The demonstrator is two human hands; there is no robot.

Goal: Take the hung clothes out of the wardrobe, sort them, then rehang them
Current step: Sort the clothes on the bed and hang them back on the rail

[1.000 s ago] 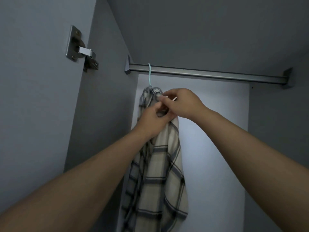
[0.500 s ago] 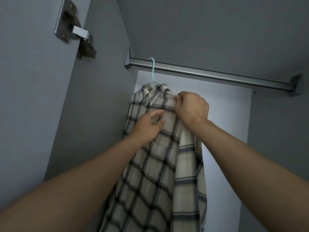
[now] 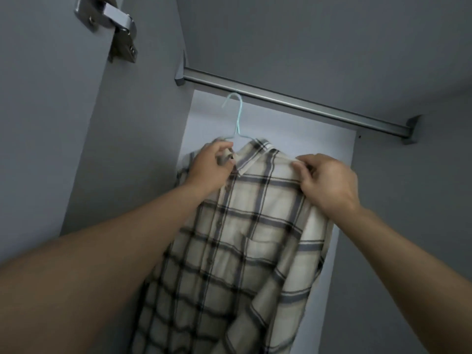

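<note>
A cream plaid shirt (image 3: 245,238) hangs on a light blue wire hanger (image 3: 238,116) inside the wardrobe. The hanger's hook sits just below the metal rail (image 3: 306,103); whether it touches the rail I cannot tell. My left hand (image 3: 209,169) grips the shirt's left shoulder and collar at the base of the hanger. My right hand (image 3: 327,182) pinches the fabric at the right shoulder. The shirt faces me spread wide, its chest pocket showing.
Grey wardrobe walls close in on both sides, with a white back panel (image 3: 281,123) behind the shirt. A metal door hinge (image 3: 115,24) sticks out at the upper left. The rail to the right of the hanger carries nothing.
The shirt has turned to face me and spread open. My hands moved apart from the collar to the two shoulders. The hanger has shifted right and now sits lower against the rail.
</note>
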